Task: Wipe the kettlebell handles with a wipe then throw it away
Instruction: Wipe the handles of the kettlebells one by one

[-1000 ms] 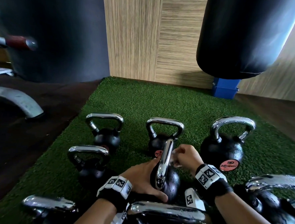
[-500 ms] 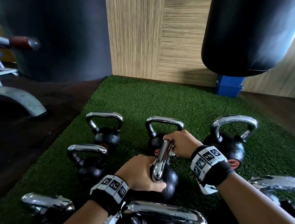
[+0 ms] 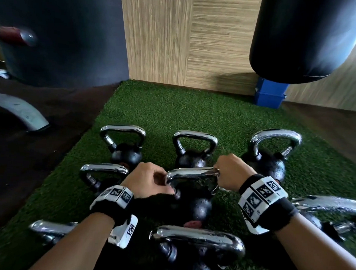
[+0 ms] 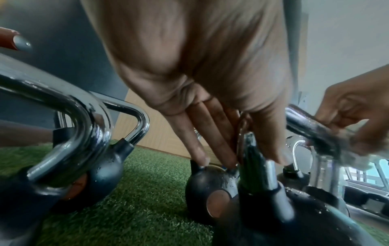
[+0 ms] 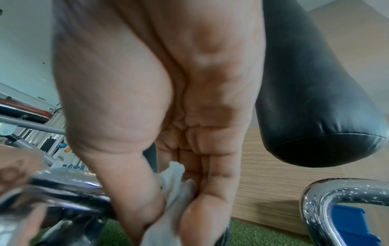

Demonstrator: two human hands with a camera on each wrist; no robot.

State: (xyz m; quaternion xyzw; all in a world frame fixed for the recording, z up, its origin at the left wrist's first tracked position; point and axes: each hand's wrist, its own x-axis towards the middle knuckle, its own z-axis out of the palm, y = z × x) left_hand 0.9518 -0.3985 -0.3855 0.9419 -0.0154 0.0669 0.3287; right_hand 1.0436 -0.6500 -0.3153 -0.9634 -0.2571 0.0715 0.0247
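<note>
On the green turf mat (image 3: pixel 194 115), several black kettlebells with chrome handles stand in rows; centre kettlebell (image 3: pixel 192 205) sits in the middle row, its handle (image 3: pixel 191 172) running left to right; left hand (image 3: pixel 148 180) is at the left end of that handle, fingers bent down around the left upright, thumb against the chrome, per left wrist view; right hand (image 3: pixel 230 172) is clenched over the right corner of the handle; wipe (image 5: pixel 174 188), white and crumpled, is pinched between right thumb and fingers and pressed against the handle bar, per right wrist view; water droplets visible on the chrome and the black bodies; far row holds three kettlebells, the right one (image 3: pixel 270 159) largest; nearest kettlebell handle (image 3: pixel 197 237) lies just below the centre one in the head view; black punching bag (image 3: pixel 307 38) hangs far right, above a blue box (image 3: pixel 269 94) against the wood-panel wall (image 3: pixel 187 39); grey machine leg (image 3: pixel 19 111) on the dark floor, far left.
</note>
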